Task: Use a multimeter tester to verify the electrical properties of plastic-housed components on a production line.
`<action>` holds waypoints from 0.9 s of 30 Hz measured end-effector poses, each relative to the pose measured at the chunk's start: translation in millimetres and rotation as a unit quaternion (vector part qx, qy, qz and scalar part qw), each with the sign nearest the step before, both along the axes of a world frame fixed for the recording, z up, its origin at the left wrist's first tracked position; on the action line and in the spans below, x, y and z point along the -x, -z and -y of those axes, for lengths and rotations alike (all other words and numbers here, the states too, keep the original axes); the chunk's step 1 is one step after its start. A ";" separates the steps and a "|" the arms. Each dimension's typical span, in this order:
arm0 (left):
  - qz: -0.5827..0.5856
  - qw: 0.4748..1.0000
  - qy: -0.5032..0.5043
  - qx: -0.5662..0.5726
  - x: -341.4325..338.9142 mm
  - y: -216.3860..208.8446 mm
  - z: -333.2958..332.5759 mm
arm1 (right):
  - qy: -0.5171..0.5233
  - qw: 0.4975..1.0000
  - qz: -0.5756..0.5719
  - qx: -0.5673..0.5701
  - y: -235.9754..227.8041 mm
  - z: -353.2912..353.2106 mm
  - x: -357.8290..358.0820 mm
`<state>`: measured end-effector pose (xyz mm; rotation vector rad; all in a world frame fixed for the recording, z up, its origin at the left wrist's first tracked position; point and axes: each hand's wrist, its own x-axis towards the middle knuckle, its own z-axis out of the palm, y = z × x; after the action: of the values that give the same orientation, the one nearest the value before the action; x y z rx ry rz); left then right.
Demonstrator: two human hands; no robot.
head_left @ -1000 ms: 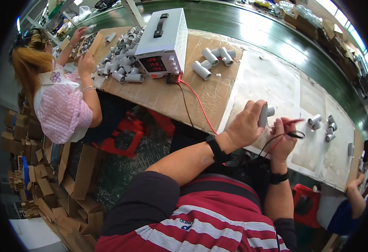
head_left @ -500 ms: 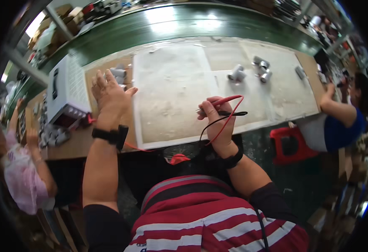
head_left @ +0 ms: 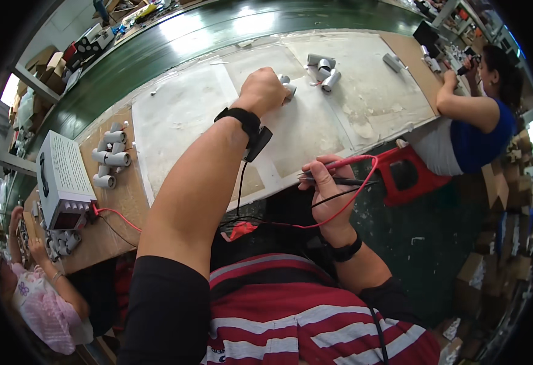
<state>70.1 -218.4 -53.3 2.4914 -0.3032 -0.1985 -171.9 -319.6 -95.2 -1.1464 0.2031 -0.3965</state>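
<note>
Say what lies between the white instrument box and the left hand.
In the head view: a cluster of grey cylinders nearer the white instrument box, then whitish bench covering stretching toward the left hand.

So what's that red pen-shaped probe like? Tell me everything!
The red probe is slim and looks plastic. The right hand holds it near the table, with a black probe just beside it. It lies slightly slanted, one end sticking out to the right, where a red wire curves back. I can't clearly make out its tip.
</note>
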 end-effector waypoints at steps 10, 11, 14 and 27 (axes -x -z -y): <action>-0.113 0.986 -0.032 0.115 28.1 17.3 -51.4 | -0.015 1.000 -0.005 0.012 3.9 7.8 -26.2; -0.079 0.988 -0.042 0.129 40.1 19.2 -72.5 | -0.022 1.000 -0.003 0.021 3.8 5.9 -30.8; -0.065 0.970 -0.104 0.211 99.8 12.6 -138.4 | -0.062 0.997 -0.007 0.043 -5.3 -11.9 -37.2; 0.064 0.875 -0.189 0.441 199.5 56.3 -226.2 | -0.262 0.954 -0.011 0.146 5.0 -154.5 -70.9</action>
<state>-129.4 7.8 -109.6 1.5982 0.0559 0.2298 -101.0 -165.1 -100.3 -1.4409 -0.1483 0.0619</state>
